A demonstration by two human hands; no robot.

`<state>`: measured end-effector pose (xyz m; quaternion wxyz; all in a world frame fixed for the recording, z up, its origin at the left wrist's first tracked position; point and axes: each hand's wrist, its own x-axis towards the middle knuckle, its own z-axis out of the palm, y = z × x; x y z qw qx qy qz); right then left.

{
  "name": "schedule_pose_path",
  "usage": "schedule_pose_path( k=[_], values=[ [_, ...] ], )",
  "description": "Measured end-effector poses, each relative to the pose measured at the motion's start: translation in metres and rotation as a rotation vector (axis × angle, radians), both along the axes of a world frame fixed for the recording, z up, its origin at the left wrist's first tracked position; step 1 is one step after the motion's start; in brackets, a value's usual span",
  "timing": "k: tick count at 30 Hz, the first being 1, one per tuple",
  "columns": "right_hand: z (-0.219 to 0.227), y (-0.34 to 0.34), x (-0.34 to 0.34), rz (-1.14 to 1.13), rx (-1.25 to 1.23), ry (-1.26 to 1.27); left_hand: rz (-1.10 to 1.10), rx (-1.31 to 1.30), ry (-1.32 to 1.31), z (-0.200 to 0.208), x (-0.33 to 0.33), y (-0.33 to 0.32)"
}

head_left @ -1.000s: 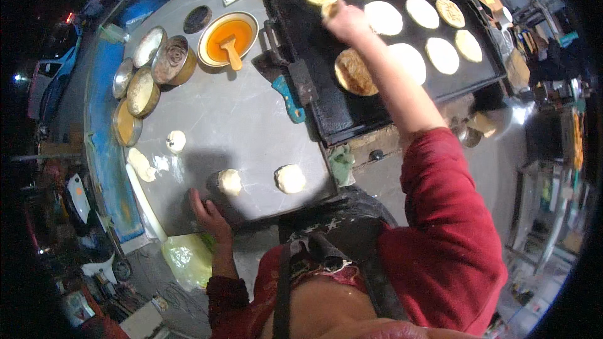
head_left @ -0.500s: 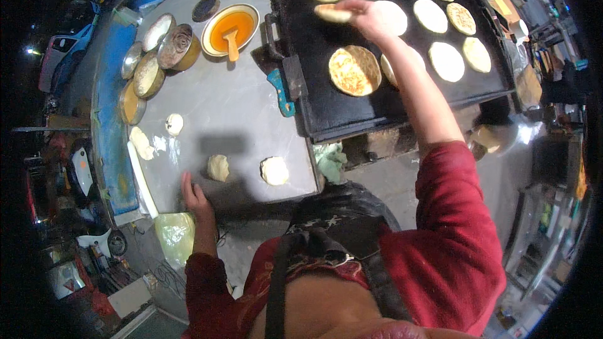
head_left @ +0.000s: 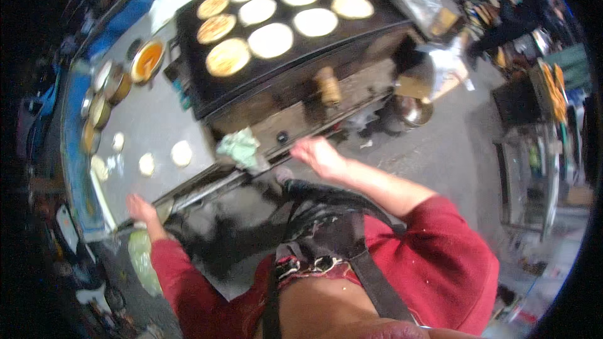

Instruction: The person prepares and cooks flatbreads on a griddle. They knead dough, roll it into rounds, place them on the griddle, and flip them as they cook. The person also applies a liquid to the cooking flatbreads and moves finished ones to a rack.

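Flatbreads are cooking in rows on the black griddle (head_left: 383, 16) at twelve o'clock, the browned ones (head_left: 227, 56) sitting at its eleven-o'clock end and the pale rounds (head_left: 315, 22) lying toward one o'clock. The right hand (head_left: 319, 156) is hanging in the air at the centre of the view, below the griddle's front edge and just to the three-o'clock side of a green cloth (head_left: 240, 147) draped over that edge; it is blurred, so I cannot tell whether its fingers are spread or curled, and nothing is visibly showing in it. The left hand (head_left: 139, 207) is resting at eight o'clock on the near edge of the grey work counter (head_left: 151, 125), fingers looking loosely laid down and gripping nothing. Dough portions (head_left: 181, 152) are waiting at nine o'clock on that counter, apart from both hands, with a bowl of orange sauce (head_left: 147, 59) and several small metal bowls (head_left: 100, 110) ranged at ten o'clock. Judging from this, doing the work well is calling for watching the browned rounds closely, since they look nearest to done, keeping the bare forearm high above the hot plate when reaching across, and keeping the bracing hand on the counter edge clear of the floured dough.
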<state>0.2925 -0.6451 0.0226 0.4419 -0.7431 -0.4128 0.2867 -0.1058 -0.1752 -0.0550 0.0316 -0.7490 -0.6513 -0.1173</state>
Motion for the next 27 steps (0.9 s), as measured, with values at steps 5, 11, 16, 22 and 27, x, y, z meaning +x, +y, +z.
schedule_pose_path(
  k=[5,11,16,22,27],
  values=[
    [-0.075,-0.203,0.016,-0.567,-0.633,0.114,0.05,0.073,-0.048,-0.064,0.008,-0.142],
    [-0.116,-0.366,0.135,-1.212,-0.369,-0.158,0.015,-0.761,-0.735,-0.123,0.091,-0.349],
    [-0.089,-0.389,0.324,-1.251,-0.174,-0.408,-0.133,-0.955,-1.164,-0.088,0.247,-0.411],
    [-0.072,-0.356,0.537,-1.221,-0.114,-0.507,-0.266,-0.778,-1.279,-0.016,0.435,-0.412],
    [-0.085,-0.334,0.615,-0.94,-0.325,-0.706,-0.202,-0.693,-1.013,-0.002,0.483,-0.414]
  ],
)
